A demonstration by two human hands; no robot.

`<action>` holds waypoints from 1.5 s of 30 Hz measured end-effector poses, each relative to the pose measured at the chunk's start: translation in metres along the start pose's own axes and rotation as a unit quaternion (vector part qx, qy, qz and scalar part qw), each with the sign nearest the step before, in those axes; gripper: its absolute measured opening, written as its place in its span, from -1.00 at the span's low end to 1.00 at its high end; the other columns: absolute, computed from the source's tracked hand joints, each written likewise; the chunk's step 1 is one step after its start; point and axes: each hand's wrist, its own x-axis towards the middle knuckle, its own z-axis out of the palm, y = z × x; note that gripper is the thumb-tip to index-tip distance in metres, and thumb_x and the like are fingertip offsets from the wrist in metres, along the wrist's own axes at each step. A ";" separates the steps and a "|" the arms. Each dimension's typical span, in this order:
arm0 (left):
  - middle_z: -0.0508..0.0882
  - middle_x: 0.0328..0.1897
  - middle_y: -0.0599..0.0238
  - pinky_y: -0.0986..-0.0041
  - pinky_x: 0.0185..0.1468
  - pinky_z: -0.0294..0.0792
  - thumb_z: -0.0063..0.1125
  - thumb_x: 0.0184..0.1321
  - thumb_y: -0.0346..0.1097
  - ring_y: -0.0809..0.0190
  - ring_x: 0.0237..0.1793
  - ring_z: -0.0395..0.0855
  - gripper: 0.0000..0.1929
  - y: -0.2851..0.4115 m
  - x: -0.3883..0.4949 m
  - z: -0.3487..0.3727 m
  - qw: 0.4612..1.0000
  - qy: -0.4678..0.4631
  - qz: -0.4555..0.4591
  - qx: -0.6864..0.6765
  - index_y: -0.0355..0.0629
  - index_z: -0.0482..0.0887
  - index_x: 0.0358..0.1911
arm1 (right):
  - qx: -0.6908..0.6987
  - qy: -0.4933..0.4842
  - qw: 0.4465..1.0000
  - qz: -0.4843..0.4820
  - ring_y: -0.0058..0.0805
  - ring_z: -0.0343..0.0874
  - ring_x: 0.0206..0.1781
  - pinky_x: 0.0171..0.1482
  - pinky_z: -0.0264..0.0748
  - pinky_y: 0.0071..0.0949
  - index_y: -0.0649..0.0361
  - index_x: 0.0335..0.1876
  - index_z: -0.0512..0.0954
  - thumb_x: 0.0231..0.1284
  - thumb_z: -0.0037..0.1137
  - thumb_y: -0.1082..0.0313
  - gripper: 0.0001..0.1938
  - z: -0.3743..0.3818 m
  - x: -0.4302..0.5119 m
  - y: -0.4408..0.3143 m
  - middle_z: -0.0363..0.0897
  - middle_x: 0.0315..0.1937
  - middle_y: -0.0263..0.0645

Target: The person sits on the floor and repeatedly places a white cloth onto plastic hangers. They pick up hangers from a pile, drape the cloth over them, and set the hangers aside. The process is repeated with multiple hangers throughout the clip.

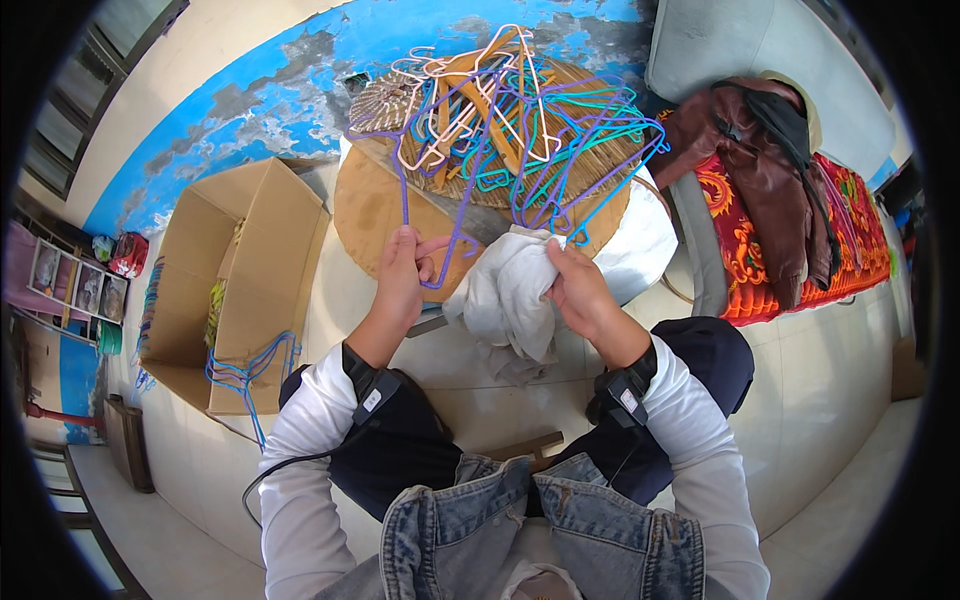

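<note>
My left hand (pixel 403 262) grips a purple clothes hanger (pixel 406 180) by one end, its hook pointing away to the left. In my right hand (pixel 576 276) is a bunched white cloth (pixel 506 274), pinched near its top and hanging down past the table edge. Beyond both hands, a heap of purple, pink, teal and wooden hangers (pixel 517 112) lies on a round woven tray (pixel 600 161). Under the tray is a round tan tabletop (pixel 367 202). Purple and blue hanger ends reach close to the cloth.
On the left stands an open cardboard box (pixel 281 232) with blue hangers (pixel 251 375) hooked over its edge. A brown leather jacket (pixel 772 195) lies on a red patterned cover (pixel 727 225) at the right. A small woven mat (pixel 382 105) leans by the peeling blue wall (pixel 262 97).
</note>
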 end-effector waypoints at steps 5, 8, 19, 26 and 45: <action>0.66 -0.18 0.04 0.70 -0.59 0.04 -0.27 0.38 -0.10 0.55 -0.70 0.11 -0.78 0.013 -0.009 0.005 0.999 -0.008 -0.005 0.040 -0.05 0.33 -0.32 | -0.027 -0.006 1.000 0.006 -0.61 0.48 -0.11 -0.14 0.39 -0.55 0.14 0.03 0.43 0.39 -0.24 0.08 -0.66 0.002 -0.002 -0.003 0.52 -0.13 -0.39; 0.66 -0.17 0.00 0.68 -0.59 0.07 -0.28 0.39 -0.12 0.55 -0.71 0.12 -0.77 0.031 -0.007 -0.001 0.996 -0.015 0.004 0.092 -0.07 0.32 -0.36 | -0.017 -0.005 1.000 0.002 -0.61 0.49 -0.15 -0.17 0.40 -0.55 0.15 0.01 0.43 0.39 -0.24 0.09 -0.67 0.003 -0.003 -0.003 0.53 -0.15 -0.38; 0.67 -0.18 0.01 0.69 -0.61 0.05 -0.25 0.37 -0.15 0.56 -0.72 0.11 -0.79 0.039 0.003 -0.014 0.999 -0.041 -0.035 -0.006 -0.04 0.34 -0.37 | -0.015 -0.005 1.000 0.001 -0.57 0.54 -0.16 -0.17 0.46 -0.53 0.19 -0.04 0.44 0.39 -0.25 0.11 -0.68 0.001 0.002 0.002 0.56 -0.18 -0.34; 0.68 -0.23 0.02 0.70 -0.59 0.05 -0.22 0.36 -0.14 0.55 -0.70 0.12 -0.79 0.057 0.031 0.003 0.994 -0.071 -0.025 0.077 -0.05 0.35 -0.37 | -0.010 -0.007 1.000 0.002 -0.59 0.51 -0.11 -0.11 0.43 -0.52 0.16 0.00 0.44 0.39 -0.24 0.10 -0.67 0.004 0.004 0.001 0.54 -0.14 -0.36; 0.67 -0.26 -0.03 0.79 -0.66 -0.01 -0.28 0.38 -0.16 0.63 -0.75 0.09 -0.79 0.070 0.050 0.029 0.986 -0.161 -0.022 0.016 -0.11 0.38 -0.27 | -0.015 0.017 1.000 -0.003 -0.66 0.45 -0.29 -0.25 0.37 -0.60 0.13 -0.18 0.45 0.38 -0.21 0.10 -0.72 0.002 -0.007 -0.011 0.51 -0.32 -0.42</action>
